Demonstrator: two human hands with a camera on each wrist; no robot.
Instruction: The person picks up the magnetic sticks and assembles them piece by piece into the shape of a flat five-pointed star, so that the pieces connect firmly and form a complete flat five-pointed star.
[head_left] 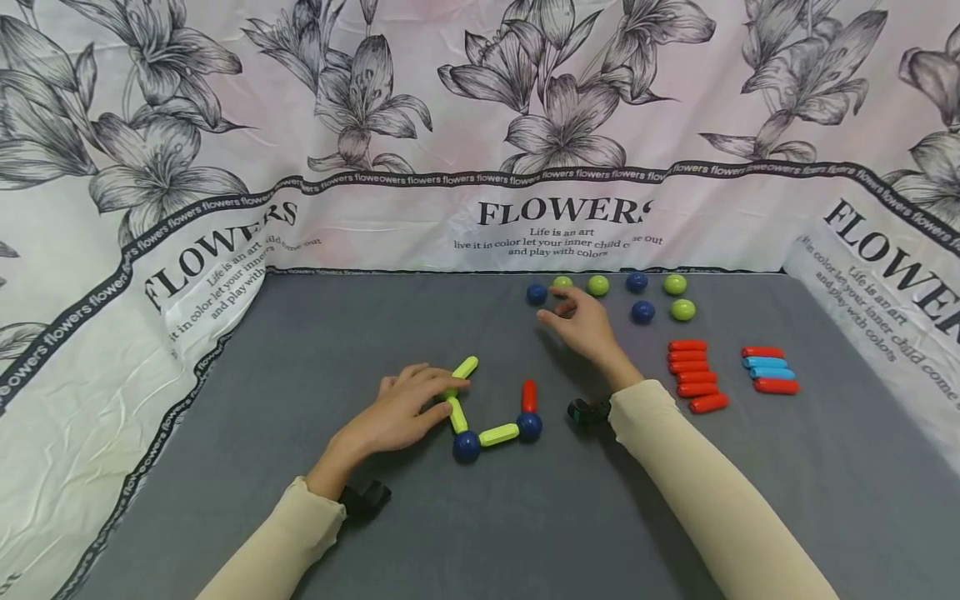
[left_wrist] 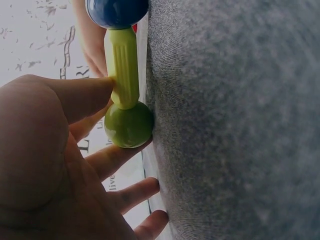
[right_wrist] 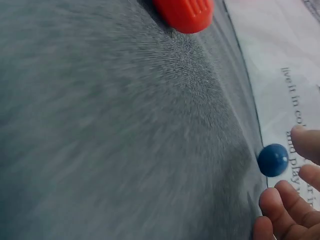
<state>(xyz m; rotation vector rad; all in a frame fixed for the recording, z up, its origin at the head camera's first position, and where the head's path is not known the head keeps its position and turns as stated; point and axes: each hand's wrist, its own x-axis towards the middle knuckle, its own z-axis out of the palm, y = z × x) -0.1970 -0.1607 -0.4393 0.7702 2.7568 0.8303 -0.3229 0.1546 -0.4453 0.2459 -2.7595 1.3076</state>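
My left hand holds a chain of magnetic building sticks and balls on the grey table. In the left wrist view, its thumb presses a yellow-green stick, with fingers behind the stick and around a green ball. The chain runs through a blue ball, another yellow-green stick and a second blue ball to a red stick. My right hand, fingers loosely bent, hovers at the back beside a loose blue ball and a green ball. Nothing shows between its fingers.
Further right at the back lie several loose balls, among them a green one and a blue one. Red sticks are lined up on the right, beside a small group of red and blue sticks. A flowered cloth borders the table.
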